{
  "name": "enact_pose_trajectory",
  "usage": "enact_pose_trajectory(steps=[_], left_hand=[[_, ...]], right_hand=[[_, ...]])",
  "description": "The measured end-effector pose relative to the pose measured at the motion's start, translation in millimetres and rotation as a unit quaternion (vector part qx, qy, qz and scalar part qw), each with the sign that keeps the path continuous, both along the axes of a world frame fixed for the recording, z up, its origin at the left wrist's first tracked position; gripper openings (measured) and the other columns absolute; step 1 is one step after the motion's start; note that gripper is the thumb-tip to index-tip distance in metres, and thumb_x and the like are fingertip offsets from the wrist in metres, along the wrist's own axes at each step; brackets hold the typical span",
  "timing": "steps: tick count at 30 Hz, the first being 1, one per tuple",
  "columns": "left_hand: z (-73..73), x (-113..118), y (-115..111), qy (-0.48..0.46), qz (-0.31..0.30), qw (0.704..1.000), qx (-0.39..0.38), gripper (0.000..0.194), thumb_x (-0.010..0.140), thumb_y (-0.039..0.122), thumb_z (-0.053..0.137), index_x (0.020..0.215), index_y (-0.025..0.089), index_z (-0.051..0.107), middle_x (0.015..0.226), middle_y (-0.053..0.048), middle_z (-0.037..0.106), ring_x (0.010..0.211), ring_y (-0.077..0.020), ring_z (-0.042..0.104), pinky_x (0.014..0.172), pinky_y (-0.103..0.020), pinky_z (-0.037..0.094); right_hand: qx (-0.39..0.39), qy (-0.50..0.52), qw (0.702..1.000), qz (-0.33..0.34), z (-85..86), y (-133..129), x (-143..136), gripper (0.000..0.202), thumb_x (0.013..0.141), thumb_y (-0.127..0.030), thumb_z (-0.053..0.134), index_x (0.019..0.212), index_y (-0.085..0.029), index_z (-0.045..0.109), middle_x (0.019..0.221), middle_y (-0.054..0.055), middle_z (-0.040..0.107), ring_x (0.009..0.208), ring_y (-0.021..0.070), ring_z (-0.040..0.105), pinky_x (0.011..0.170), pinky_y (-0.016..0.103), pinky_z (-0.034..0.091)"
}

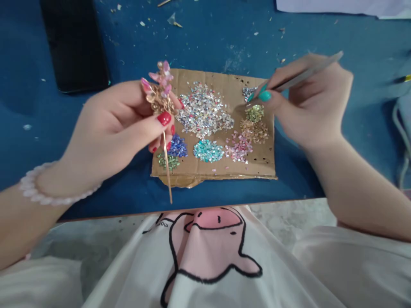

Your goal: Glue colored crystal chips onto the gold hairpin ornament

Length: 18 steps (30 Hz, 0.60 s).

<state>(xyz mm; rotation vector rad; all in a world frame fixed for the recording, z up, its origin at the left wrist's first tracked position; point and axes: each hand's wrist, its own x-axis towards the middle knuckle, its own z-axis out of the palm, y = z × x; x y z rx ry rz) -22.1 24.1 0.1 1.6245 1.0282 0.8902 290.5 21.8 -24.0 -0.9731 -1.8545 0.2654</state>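
My left hand [109,128], with red nails and a beaded bracelet at the wrist, is closed on a gold hair stick [168,171]. Pink petals and gold flower work [162,87] top the stick, whose thin shaft points down. My right hand [311,102], with teal nails, grips metal tweezers [311,70]. Their tips are over the right side of a cardboard sheet [265,167], near the small yellow-green pile [254,113]; whether they pinch a chip is unclear. A large heap of silvery shell-like chips [205,109] covers the cardboard's middle.
Smaller chip piles lie around the heap: turquoise [208,150], blue [177,145], green [168,161], pink [239,146], tan [257,130] and grey-blue [248,93]. A black phone [75,47] lies at upper left on the blue table [205,38]. Pale sheets [343,6] lie at upper right.
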Motion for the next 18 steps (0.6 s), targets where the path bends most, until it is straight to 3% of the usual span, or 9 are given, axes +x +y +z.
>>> enact_pose_trajectory(steps=[4, 7, 11, 18], left_hand=[[0.7, 0.4, 10.4, -0.057, -0.022, 0.998, -0.021, 0.013, 0.1, 0.006, 0.059, 0.103, 0.011, 0.07, 0.073, 0.004, 0.062, 0.061, -0.0029, 0.057, 0.053, -0.013, 0.049], [3.5, 3.6, 13.4, -0.083, -0.012, 0.994, -0.066, 0.014, 0.096, 0.001, 0.056, 0.1, 0.009, 0.067, 0.069, 0.006, 0.058, 0.06, -0.0014, 0.057, 0.052, -0.01, 0.046], [0.2, 6.1, 14.7, -0.156, -0.035, 0.985, -0.068, 0.019, 0.087, -0.003, 0.053, 0.093, 0.008, 0.066, 0.064, 0.006, 0.056, 0.055, -0.0022, 0.057, 0.048, -0.009, 0.044], [-1.9, 4.7, 17.6, -0.159, -0.049, 0.984, -0.062, 0.012, 0.079, 0.006, 0.059, 0.09, 0.008, 0.061, 0.065, 0.006, 0.056, 0.053, -0.0023, 0.058, 0.046, -0.009, 0.045]], right_hand=[[-0.126, 0.068, 0.99, 0.01, 0.7, 15.2, 7.3, 0.024, 0.095, -0.053, 0.077, 0.09, -0.03, 0.072, 0.091, 0.003, 0.077, 0.083, 0.0159, 0.073, 0.076, 0.032, 0.061], [-0.167, 0.126, 0.977, 0.045, -4.2, 22.4, 11.7, 0.033, 0.088, -0.057, 0.084, 0.087, -0.026, 0.072, 0.099, 0.001, 0.08, 0.102, 0.0184, 0.076, 0.092, 0.036, 0.062], [-0.221, 0.144, 0.962, 0.07, -5.4, 24.6, 22.0, 0.04, 0.075, -0.055, 0.094, 0.089, -0.023, 0.075, 0.105, 0.0, 0.081, 0.131, 0.0261, 0.068, 0.117, 0.047, 0.053], [-0.286, 0.101, 0.95, 0.07, 3.3, 23.9, 48.1, 0.034, 0.076, -0.05, 0.093, 0.1, -0.028, 0.08, 0.119, -0.003, 0.081, 0.129, 0.024, 0.07, 0.119, 0.052, 0.05]])
